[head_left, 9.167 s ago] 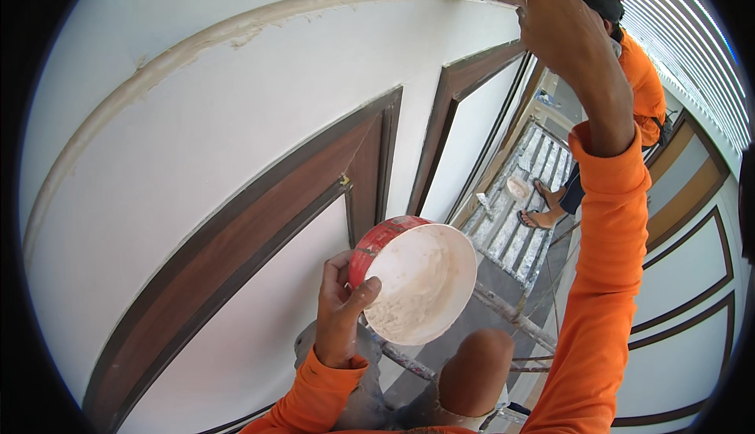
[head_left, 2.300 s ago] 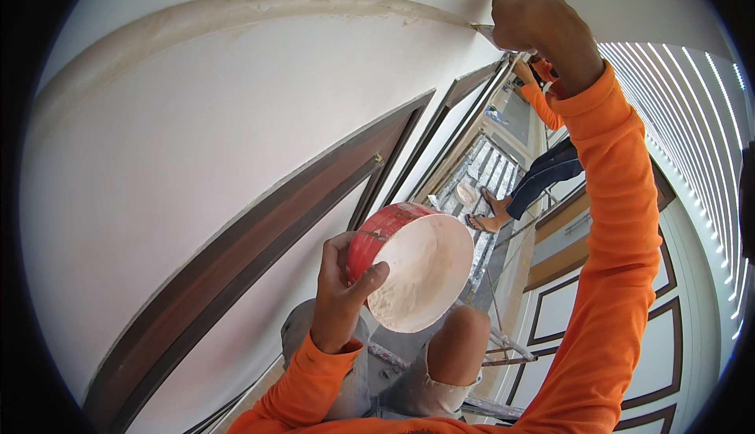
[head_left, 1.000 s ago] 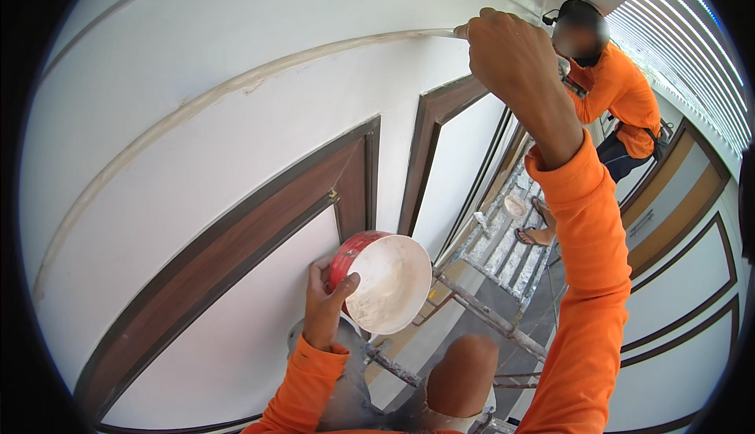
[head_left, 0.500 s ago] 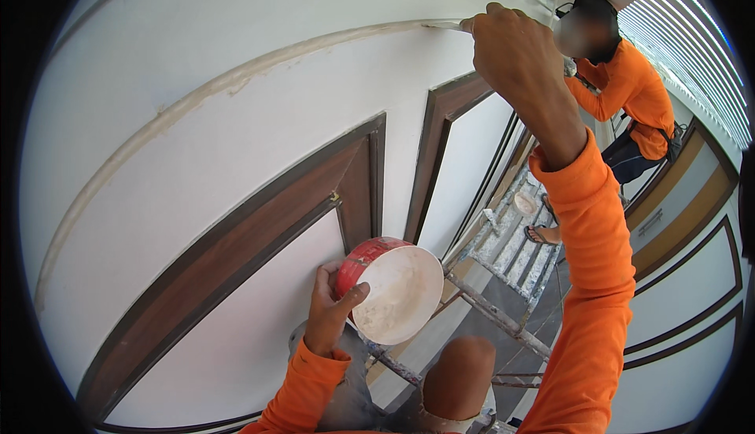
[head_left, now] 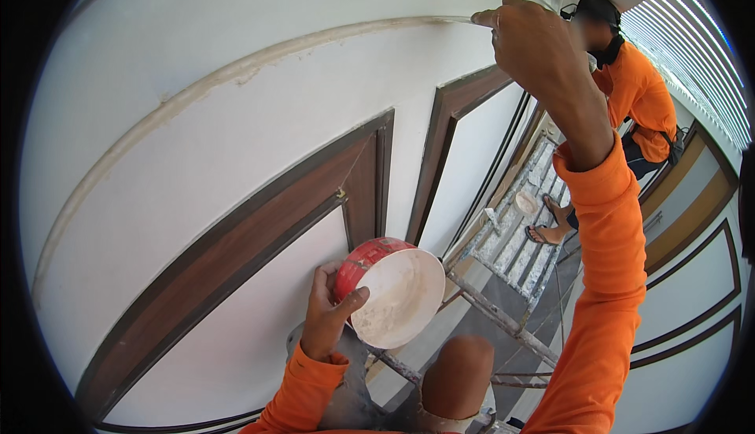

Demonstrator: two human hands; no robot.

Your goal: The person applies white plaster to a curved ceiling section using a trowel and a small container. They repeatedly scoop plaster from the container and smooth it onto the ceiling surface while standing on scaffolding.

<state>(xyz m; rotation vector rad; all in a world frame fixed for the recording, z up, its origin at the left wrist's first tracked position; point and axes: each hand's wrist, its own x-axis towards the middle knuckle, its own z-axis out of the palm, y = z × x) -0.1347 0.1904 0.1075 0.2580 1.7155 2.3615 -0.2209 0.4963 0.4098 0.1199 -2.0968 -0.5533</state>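
My left hand [head_left: 329, 313] grips a red bowl [head_left: 391, 291] by its rim; the inside is white with filler smears. My right hand [head_left: 536, 44] is raised high, fingers closed on a thin flat tool whose tip [head_left: 464, 18] touches the beige filled seam [head_left: 236, 72] running along the white wall near the ceiling. Most of the tool is hidden inside the hand. Both my sleeves are orange. My knee [head_left: 458, 369] shows below the bowl.
Brown trim frames [head_left: 370, 174] border white wall panels. A paint-spattered scaffold platform [head_left: 523, 237] stretches ahead, its metal bars [head_left: 491, 320] below me. Another person in orange [head_left: 633, 103] sits on it at the right, near a small bowl [head_left: 525, 203].
My right hand has stayed on the seam and slid slightly along it. The bowl has stayed in my left hand, shifting a little with my head turning.
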